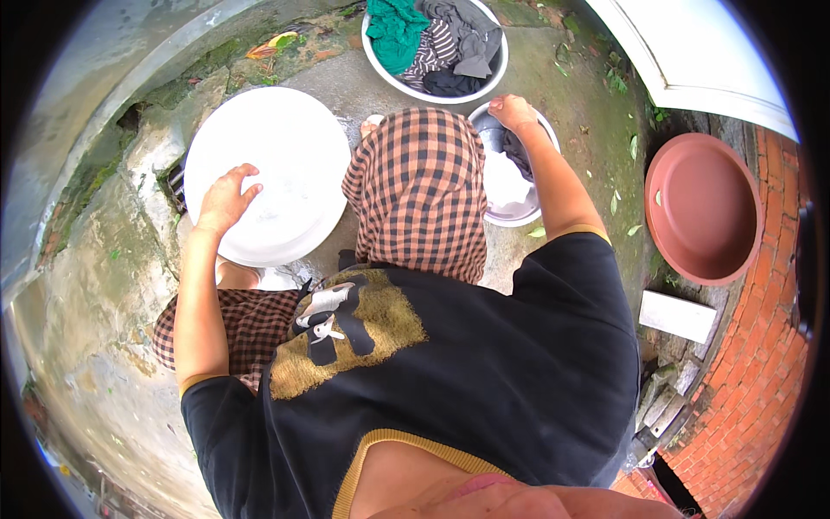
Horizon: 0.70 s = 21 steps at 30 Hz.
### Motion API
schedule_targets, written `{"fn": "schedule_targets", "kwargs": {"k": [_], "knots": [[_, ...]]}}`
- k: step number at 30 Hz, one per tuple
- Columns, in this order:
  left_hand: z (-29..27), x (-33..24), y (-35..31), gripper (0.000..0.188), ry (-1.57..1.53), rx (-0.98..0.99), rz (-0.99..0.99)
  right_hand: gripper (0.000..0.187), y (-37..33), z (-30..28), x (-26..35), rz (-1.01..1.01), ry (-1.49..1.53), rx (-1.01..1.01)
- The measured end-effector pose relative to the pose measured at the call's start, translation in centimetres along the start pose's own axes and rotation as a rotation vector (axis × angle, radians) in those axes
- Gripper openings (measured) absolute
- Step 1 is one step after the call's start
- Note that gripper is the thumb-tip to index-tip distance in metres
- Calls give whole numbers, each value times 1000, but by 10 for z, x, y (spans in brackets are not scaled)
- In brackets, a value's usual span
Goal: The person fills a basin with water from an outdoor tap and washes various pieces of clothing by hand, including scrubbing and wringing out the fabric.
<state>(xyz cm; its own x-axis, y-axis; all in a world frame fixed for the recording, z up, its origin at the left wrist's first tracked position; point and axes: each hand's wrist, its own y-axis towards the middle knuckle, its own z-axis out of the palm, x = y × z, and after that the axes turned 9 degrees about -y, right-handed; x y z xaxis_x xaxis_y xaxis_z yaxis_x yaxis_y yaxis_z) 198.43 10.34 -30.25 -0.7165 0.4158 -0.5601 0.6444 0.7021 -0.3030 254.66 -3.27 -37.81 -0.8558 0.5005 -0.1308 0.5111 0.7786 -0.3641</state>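
Note:
My left hand [228, 197] hovers over the left part of a large white basin [298, 108], its fingers stretched and slightly apart with nothing in them. What looks like water with some foam covers the basin's bottom. Off to the right, my right hand [512, 111] is curled closed at the far rim of a smaller grey-white basin [548, 147]. Its fingers hide whatever they grip, if anything. Inside that smaller basin lie a white cloth [504, 180] and a dark cloth [516, 156].
Farther off, a white basin [373, 67] holds green, striped, grey and black clothes. A brown-red tub [705, 208] stands at the right beside a brick surface [735, 381] and a white slab [677, 317]. A curved concrete edge [112, 104] runs along the left.

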Motion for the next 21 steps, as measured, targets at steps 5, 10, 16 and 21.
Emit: {"fn": "schedule_targets", "kwargs": {"k": [5, 10, 16, 21], "knots": [[2, -27, 0, 27, 49, 70, -77, 26, 36, -7, 39, 41, 234, -203], [4, -38, 4, 26, 131, 121, -102, 20, 102, 18, 68, -121, 626, -349], [8, -32, 10, 26, 107, 142, -147, 59, 163, -12, 137, -207, 567, -527], [2, -38, 7, 26, 73, 121, -173, 109, 180, -42, 199, -95, 408, -330]]}}
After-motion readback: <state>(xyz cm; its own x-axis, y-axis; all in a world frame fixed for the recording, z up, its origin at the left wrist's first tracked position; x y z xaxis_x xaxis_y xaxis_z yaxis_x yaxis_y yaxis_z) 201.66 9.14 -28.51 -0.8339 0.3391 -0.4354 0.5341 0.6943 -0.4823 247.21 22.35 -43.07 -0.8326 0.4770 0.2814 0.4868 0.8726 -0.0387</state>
